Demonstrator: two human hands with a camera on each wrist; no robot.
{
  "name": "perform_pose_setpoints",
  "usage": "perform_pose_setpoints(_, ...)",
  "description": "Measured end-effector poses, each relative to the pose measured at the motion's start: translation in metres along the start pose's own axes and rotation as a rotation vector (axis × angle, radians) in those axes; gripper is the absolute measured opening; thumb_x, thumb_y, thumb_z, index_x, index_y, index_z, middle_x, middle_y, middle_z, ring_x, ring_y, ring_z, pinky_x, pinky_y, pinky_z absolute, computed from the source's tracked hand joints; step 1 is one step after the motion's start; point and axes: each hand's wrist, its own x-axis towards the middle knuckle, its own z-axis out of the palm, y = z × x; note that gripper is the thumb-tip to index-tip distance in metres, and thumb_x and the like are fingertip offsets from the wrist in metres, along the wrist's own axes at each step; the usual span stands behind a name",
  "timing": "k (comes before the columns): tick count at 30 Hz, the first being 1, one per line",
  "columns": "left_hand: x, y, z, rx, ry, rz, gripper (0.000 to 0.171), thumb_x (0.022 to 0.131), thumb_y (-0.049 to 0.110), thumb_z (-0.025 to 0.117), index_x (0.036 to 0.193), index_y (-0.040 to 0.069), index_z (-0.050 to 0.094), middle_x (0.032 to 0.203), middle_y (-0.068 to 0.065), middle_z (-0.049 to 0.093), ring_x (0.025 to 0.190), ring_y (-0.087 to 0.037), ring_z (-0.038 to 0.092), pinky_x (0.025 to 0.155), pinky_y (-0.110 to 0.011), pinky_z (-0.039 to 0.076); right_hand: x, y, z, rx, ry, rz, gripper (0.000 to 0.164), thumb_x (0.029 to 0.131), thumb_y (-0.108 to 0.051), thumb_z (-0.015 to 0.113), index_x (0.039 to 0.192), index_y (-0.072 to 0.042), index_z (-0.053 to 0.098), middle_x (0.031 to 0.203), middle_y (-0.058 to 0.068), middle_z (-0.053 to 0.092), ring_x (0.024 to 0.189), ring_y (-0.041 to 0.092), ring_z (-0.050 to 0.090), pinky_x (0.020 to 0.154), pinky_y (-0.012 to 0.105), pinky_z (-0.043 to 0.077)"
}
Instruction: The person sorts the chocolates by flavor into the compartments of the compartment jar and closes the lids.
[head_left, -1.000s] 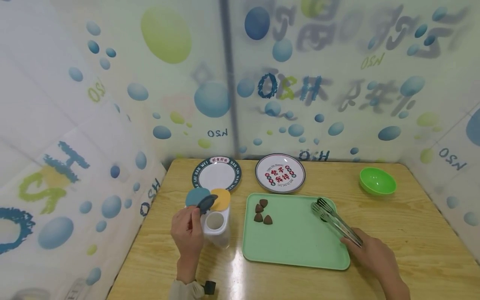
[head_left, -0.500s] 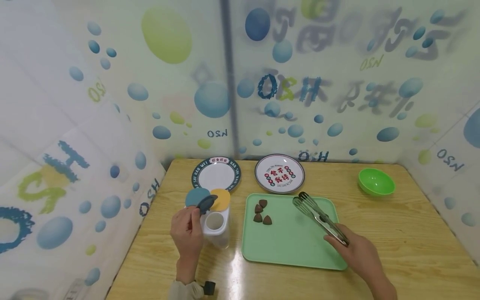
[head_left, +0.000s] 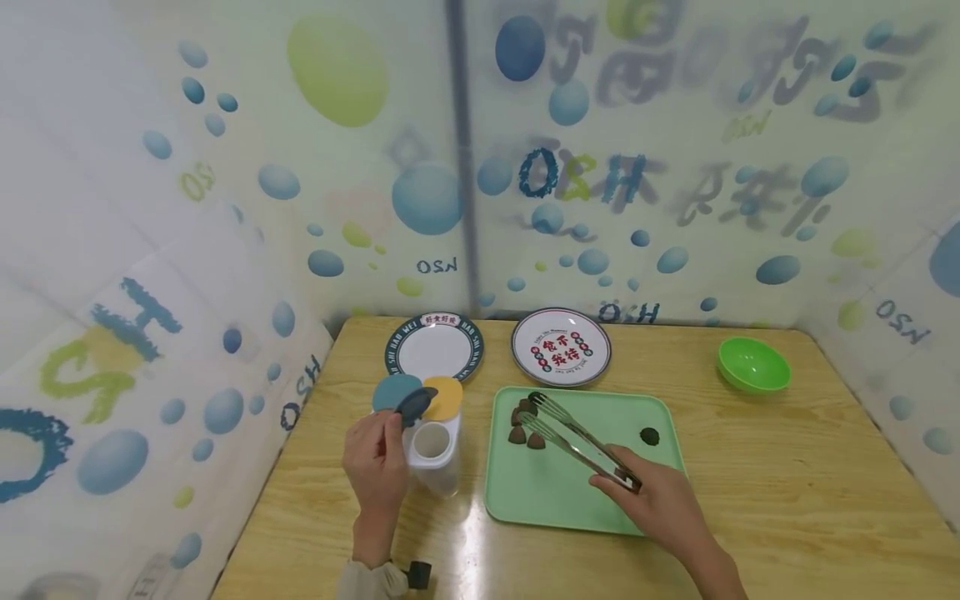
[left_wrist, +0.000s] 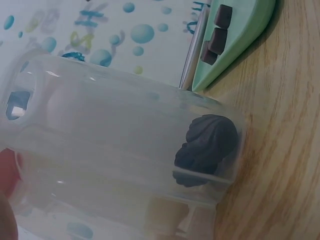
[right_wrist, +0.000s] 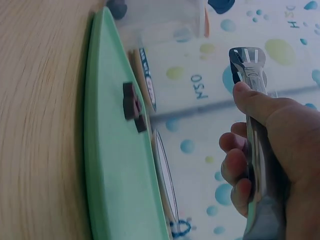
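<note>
My left hand (head_left: pixel 377 462) pinches a raised dark blue lid (head_left: pixel 416 406) of a clear multi-compartment storage container (head_left: pixel 437 475). Beneath that lid a round opening (head_left: pixel 432 440) is uncovered. Dark ridged pieces (left_wrist: pixel 207 145) lie at the container's bottom in the left wrist view. My right hand (head_left: pixel 660 504) grips metal tongs (head_left: pixel 581 442), their tips over the left part of the green tray (head_left: pixel 585 492). A small dark piece (head_left: pixel 535 397) shows at the tips; whether they clamp it I cannot tell. Beside them sit several brown triangular pieces (head_left: pixel 517 435). A dark round piece (head_left: pixel 649 436) lies on the tray's right.
Blue (head_left: pixel 393 392) and yellow lids (head_left: pixel 444 397) cover other compartments. Behind are a green-rimmed plate (head_left: pixel 435 350) and a plate with red lettering (head_left: pixel 561 348). A green bowl (head_left: pixel 753 365) stands at the back right of the wooden table (head_left: pixel 787 483). Patterned curtains enclose the table.
My right hand has carried the tongs leftward across the tray, from the right side to the brown pieces. The dark round piece on the right is now uncovered. My left hand keeps holding the lid.
</note>
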Motion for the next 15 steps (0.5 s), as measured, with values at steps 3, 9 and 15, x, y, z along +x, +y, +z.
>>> perform_pose_setpoints(3, 0.0, 0.0, 0.001, -0.007, -0.001, 0.007, 0.013, 0.091, -0.001, 0.066, 0.078, -0.002, 0.069, 0.069, -0.011, 0.064, 0.069, -0.024, 0.058, 0.086, -0.02, 0.044, 0.005, -0.01, 0.007, 0.031, -0.007, -0.048, 0.035, 0.081, -0.038, 0.08, 0.113, -0.028, 0.068, 0.064, -0.023, 0.044, 0.055, -0.007, 0.036, 0.048, 0.017, 0.031)
perform_pose_setpoints(9, 0.0, -0.002, 0.0, -0.002, 0.008, 0.011, 0.014, 0.091, -0.001, 0.066, 0.077, -0.003, 0.068, 0.068, -0.011, 0.063, 0.068, -0.023, 0.056, 0.085, -0.021, 0.044, 0.015, -0.031, 0.021, 0.101, -0.026, -0.14, 0.034, 0.082, -0.039, 0.08, 0.113, -0.03, 0.067, 0.066, -0.025, 0.043, 0.056, -0.009, 0.037, 0.048, 0.015, 0.032)
perform_pose_setpoints(15, 0.0, 0.0, 0.001, -0.005, 0.007, 0.004, 0.013, 0.089, -0.003, 0.067, 0.076, -0.003, 0.068, 0.07, -0.012, 0.066, 0.071, -0.026, 0.061, 0.087, -0.019, 0.044, 0.023, -0.051, 0.035, 0.136, -0.02, -0.233, 0.04, 0.08, -0.037, 0.081, 0.115, -0.02, 0.071, 0.066, -0.023, 0.047, 0.057, -0.01, 0.038, 0.051, 0.012, 0.034)
